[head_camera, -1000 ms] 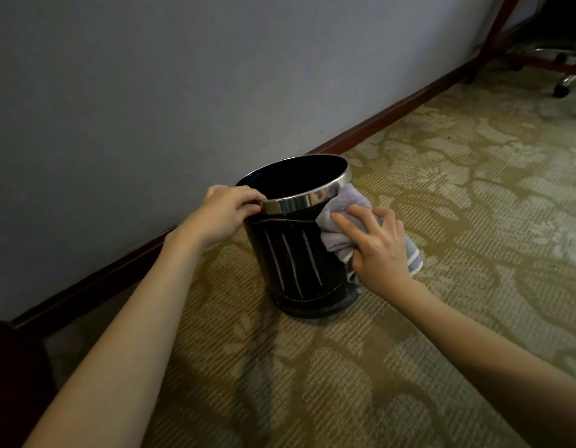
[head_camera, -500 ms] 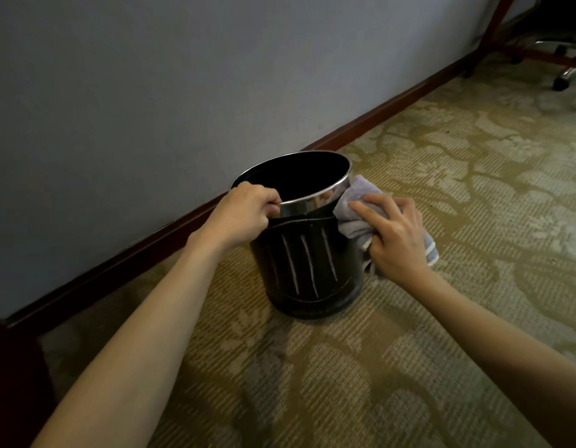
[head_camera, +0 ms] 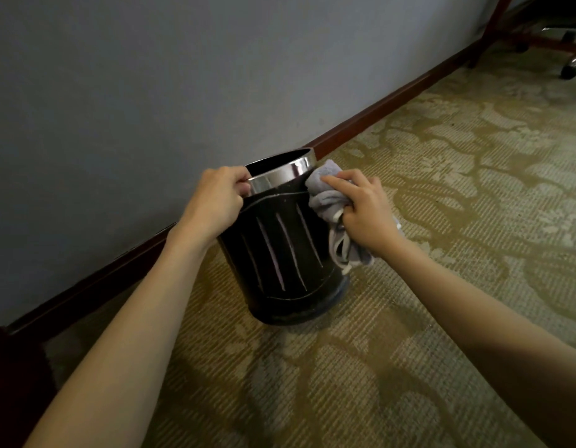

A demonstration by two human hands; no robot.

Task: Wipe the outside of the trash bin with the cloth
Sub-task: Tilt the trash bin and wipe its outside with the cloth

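A black round trash bin [head_camera: 286, 263] with a shiny metal rim and pale vertical stripes stands on the carpet, leaning away from me toward the wall. My left hand [head_camera: 215, 198] grips the rim on its left side. My right hand [head_camera: 364, 211] presses a bunched grey cloth [head_camera: 328, 195] against the bin's upper right side, just under the rim. Part of the cloth hangs down below my palm.
A grey wall with a dark wooden baseboard [head_camera: 377, 114] runs close behind the bin. Patterned olive carpet [head_camera: 458, 189] covers the floor. A chair base with castors [head_camera: 571, 64] and a wooden table leg [head_camera: 496, 24] stand at the top right.
The bin has tipped away toward the wall, so less of its opening shows. My left hand has slid along the rim, and my right hand has moved up with the cloth.
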